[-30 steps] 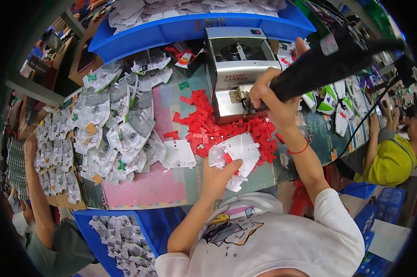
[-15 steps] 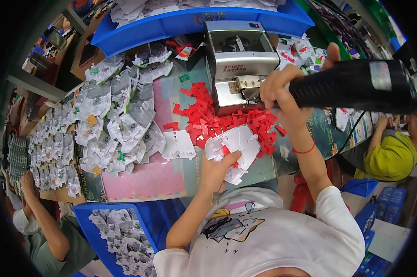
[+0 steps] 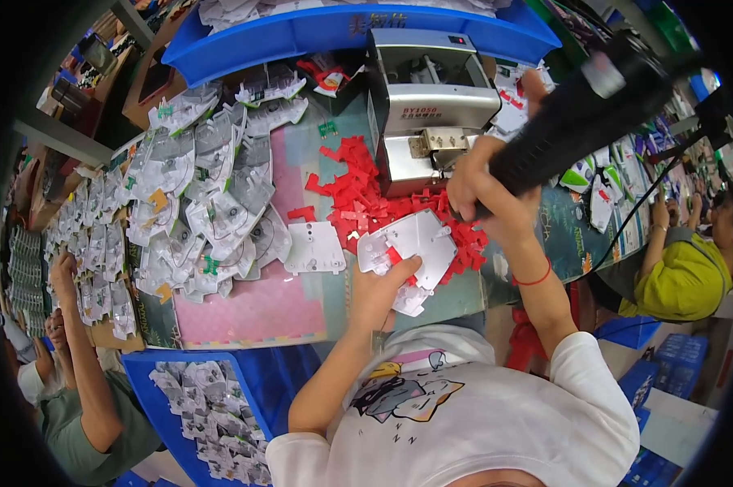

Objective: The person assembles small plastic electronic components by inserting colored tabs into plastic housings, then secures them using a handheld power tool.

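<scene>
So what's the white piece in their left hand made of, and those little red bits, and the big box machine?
The white piece under the left hand looks like thin moulded plastic: pale, glossy, with shaped edges and holes. The red bits look like plastic or card offcuts; too small to tell. The box machine seems to be metal: grey, brushed sheen, flat folded panels.

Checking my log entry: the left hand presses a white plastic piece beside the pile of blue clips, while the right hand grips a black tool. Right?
One slip: the head view shows the clips are red. The left hand does press the white plastic piece, and the right hand grips the black tool.
</scene>
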Motion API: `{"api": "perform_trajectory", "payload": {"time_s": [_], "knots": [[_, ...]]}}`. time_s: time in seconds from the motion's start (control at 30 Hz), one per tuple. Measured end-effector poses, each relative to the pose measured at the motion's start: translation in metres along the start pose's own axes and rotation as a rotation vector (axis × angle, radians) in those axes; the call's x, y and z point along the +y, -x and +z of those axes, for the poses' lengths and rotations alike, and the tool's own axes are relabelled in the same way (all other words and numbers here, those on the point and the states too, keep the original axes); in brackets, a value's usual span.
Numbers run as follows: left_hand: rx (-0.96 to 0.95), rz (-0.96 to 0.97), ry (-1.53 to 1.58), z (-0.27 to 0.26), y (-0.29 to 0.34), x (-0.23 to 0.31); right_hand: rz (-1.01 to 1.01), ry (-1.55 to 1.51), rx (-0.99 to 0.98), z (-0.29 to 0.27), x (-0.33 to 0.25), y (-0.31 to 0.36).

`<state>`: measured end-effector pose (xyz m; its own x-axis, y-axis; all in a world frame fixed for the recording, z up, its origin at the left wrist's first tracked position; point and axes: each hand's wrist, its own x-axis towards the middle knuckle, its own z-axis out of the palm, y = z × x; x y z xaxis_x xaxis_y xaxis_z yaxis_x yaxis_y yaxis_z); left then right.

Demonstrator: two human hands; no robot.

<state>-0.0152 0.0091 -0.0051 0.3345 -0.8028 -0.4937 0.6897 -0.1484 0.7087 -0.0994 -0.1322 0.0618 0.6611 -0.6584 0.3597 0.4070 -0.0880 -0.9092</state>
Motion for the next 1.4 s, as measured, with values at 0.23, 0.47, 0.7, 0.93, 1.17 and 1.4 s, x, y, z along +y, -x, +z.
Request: {"api": "perform_trajectory", "payload": {"time_s": [0.23, 0.47, 0.7, 0.93, 1.17, 1.4], "knots": [[-0.029, 0.012, 0.077, 0.005, 0.004, 0.004, 0.075, -0.258, -0.191, 0.016, -0.015, 0.037], [-0.089, -0.042, 0.107, 0.01, 0.011, 0.011, 0.143, -0.238, -0.223, 0.018, -0.017, 0.05], [-0.183, -0.095, 0.058, 0.007, 0.011, 0.011, -0.156, -0.105, -0.443, 0.008, -0.013, 0.052], [-0.071, -0.007, -0.058, 0.014, 0.016, 0.008, -0.19, -0.034, -0.436, 0.001, -0.014, 0.057], [-0.051, 0.026, 0.018, 0.015, 0.018, -0.006, -0.022, -0.403, 0.147, -0.009, -0.011, 0.08], [-0.145, 0.009, 0.068, 0.01, 0.024, 0.001, 0.111, -0.237, 0.633, -0.067, 0.012, 0.099]]}}
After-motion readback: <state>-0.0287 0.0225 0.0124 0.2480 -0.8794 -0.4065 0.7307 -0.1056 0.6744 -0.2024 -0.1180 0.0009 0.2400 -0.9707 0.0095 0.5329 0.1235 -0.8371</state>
